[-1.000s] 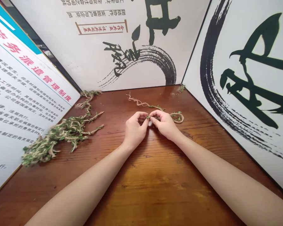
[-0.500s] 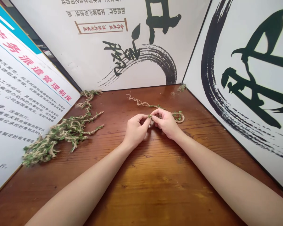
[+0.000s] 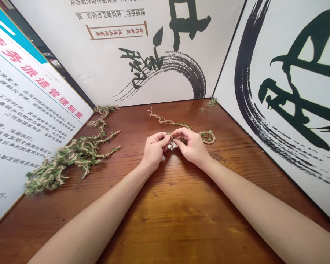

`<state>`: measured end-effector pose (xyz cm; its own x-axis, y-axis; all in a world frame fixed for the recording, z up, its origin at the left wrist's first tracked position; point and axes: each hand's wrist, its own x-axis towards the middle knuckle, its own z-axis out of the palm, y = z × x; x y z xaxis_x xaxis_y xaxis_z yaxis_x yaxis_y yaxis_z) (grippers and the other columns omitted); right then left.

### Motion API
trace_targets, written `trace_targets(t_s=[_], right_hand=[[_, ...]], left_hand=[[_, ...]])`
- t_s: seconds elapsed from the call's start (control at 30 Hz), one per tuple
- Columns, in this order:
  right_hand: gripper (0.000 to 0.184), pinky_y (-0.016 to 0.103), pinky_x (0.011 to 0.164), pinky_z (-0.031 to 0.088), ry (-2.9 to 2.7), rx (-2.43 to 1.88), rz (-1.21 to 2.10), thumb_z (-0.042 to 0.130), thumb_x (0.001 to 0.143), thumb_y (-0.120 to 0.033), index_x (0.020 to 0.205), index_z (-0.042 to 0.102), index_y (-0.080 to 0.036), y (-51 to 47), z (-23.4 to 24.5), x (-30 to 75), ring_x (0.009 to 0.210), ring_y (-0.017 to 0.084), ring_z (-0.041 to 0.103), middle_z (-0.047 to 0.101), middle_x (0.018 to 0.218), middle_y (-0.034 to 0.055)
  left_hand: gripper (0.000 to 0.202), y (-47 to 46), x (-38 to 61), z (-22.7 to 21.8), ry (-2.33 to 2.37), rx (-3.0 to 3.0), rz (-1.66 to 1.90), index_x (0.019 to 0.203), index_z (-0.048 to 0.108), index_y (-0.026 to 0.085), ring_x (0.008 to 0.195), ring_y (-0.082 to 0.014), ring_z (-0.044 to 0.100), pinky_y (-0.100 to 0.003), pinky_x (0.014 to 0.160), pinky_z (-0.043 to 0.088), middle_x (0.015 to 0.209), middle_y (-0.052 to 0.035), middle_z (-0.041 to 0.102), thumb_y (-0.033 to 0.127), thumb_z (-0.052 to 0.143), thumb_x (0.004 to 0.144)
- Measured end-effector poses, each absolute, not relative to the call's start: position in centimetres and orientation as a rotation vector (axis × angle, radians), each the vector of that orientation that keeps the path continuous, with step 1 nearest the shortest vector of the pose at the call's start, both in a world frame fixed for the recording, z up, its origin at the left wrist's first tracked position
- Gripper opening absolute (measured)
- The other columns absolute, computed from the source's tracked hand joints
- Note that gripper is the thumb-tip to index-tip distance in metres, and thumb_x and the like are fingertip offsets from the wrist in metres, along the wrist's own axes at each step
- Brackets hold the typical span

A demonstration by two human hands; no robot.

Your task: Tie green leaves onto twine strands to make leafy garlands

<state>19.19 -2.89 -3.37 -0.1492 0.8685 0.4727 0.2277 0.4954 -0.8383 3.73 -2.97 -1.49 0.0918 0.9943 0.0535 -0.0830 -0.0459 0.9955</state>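
Vine pile [image 3: 81, 156] L of hands [image 3: 154, 151], 2nd strand [image 3: 167, 121] behind, on table [image 3: 178, 216]

leafy jute twine [image 3: 180, 138] partly hidden by the hands [image 3: 191, 146], pale bit [image 3: 170, 146] beneath them perhaps twine, too blurred to tell

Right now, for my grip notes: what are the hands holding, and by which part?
The left hand and right hand both pinch leaf-wrapped jute twine between thumbs and fingertips, at a stretch between the hands; the fingers partly hide the exact hold.
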Motion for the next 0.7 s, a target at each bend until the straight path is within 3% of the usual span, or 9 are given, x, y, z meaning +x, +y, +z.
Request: trace_targets(t_s=[0.27, 0.47, 0.7], right_hand=[[0.01, 0.031, 0.081, 0.051, -1.844, -0.843, 0.373, 0.061, 0.096, -0.018, 0.098, 0.071, -0.018, -3.11, -3.11, 19.6, 0.087, 0.017, 0.067, 0.073, 0.094, 0.0056], [0.021, 0.03, 0.073, 0.049, -1.894, -0.843, 0.295, 0.056, 0.098, -0.018, 0.079, 0.065, -0.018, -2.62, -3.37, 20.0, 0.082, 0.016, 0.064, 0.068, 0.092, 0.0072], [0.01, 0.029, 0.072, 0.044, -1.96, -0.837, 0.323, 0.05, 0.096, -0.013, 0.091, 0.057, -0.018, -3.04, -3.01, 20.13, 0.081, 0.015, 0.055, 0.057, 0.092, 0.0065]], left_hand=[[0.027, -3.04, 3.87, -1.93, 1.118, 1.276, 1.273, 0.064, 0.063, 0.014, 0.049, -0.0092, 0.038, -0.024, 0.05, 0.031, 0.052, -0.0007, 0.048, 0.039, 0.071, 0.07], [0.022, -3.33, 3.81, -1.8, 1.198, 1.29, 1.229, 0.067, 0.07, 0.014, 0.05, -0.0107, 0.042, -0.025, 0.048, 0.033, 0.054, -0.0018, 0.053, 0.036, 0.073, 0.069], [0.023, -3.25, 3.76, -1.82, 1.123, 1.281, 1.219, 0.062, 0.066, 0.014, 0.051, -0.0099, 0.042, -0.024, 0.05, 0.033, 0.055, -0.0019, 0.053, 0.035, 0.073, 0.069]])
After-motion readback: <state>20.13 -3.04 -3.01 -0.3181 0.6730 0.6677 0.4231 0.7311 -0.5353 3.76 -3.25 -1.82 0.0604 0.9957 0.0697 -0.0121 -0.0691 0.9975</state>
